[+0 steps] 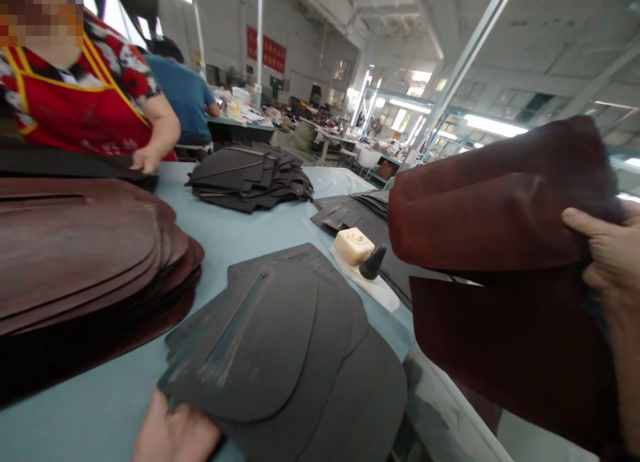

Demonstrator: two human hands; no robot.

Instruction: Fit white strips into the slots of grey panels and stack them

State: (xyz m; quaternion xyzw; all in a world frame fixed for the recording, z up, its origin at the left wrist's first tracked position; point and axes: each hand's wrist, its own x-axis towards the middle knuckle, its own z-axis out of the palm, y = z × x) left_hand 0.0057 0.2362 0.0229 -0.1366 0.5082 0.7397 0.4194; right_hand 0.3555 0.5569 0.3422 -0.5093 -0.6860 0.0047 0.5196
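Note:
At the lower left, my left hand (175, 429) grips the near left edge of a fanned stack of dark grey leather panels (270, 342); its fingertips are partly hidden by them. The top panel has rounded corners and a long slit. My right hand (607, 249), at the right edge, is closed on a reddish-brown leather panel (480, 215), thumb on its face. That panel is raised off the table and bent. A darker brown flap (505, 335) hangs below it; I cannot tell whether it is the same piece.
A thick pile of brown leather panels (75, 249) lies left on the blue-covered table (200, 215). Black pieces (250, 175) are heaped behind. A cream block (354, 246) and black cone (373, 263) sit mid-table. A co-worker in a red apron (85, 115) stands at the far left.

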